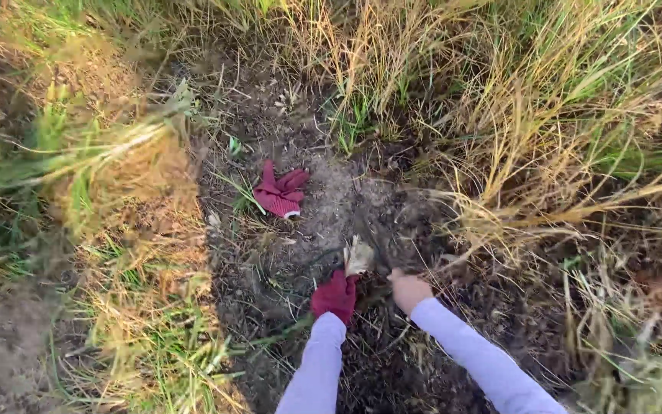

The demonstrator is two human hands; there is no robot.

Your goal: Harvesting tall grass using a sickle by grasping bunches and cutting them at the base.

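Left hand (335, 296) wears a dark red work glove. Its fingers are closed around the base of a pale dry grass tuft (358, 256) that sticks up and slightly to the right, just beyond the knuckles. The tuft's long axis runs near-to-far, leaning a bit right.

Right hand (408, 290) is bare, fist closed and low to the ground, just right of the tuft. It seems to grip something thin and dark, maybe a tool handle or a root, but motion blur hides it and I can't tell what it is. A dark smear (392, 230) runs from the fist up and to the left, passing beside the tuft.

The tuft sits between the two hands, touching the left and near the right, so the left is nearer. Both forearms, in pale lilac sleeves (481, 360), come in from the near edge and converge on the tuft with the wrists low.

The ground here is a patch of bare dark soil (323, 192) littered with dead stems. A second red glove (280, 192) lies crumpled on the soil, further off and left of the hands, well apart from them. Tall dry yellow grass (545, 138) stands to the right and at the far side, and mixed green and dry grass (109, 176) is on the left.
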